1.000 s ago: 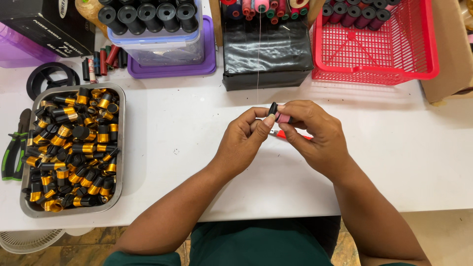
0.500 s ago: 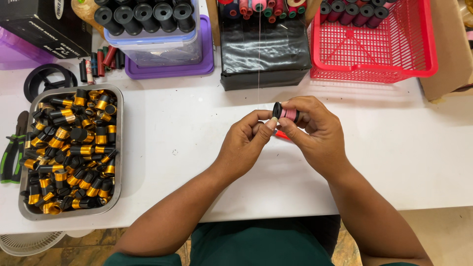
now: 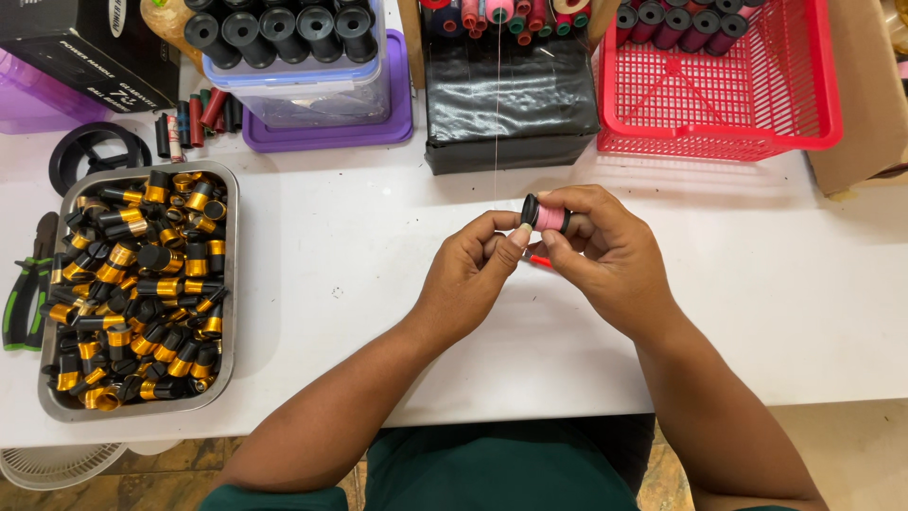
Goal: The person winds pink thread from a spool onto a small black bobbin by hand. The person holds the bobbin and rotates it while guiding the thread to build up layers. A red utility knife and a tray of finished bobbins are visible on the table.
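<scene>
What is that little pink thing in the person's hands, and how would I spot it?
Start at the white table, between the metal tray of black-and-gold bobbins and the red basket. In the middle, the left hand and right hand meet on a small bobbin. It alone is wound pink with a black end.

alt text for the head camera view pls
Two bare hands, left hand and right hand, hold a small pink thread bobbin with black ends above a white table, beside a metal tray of black-and-gold bobbins.
</scene>
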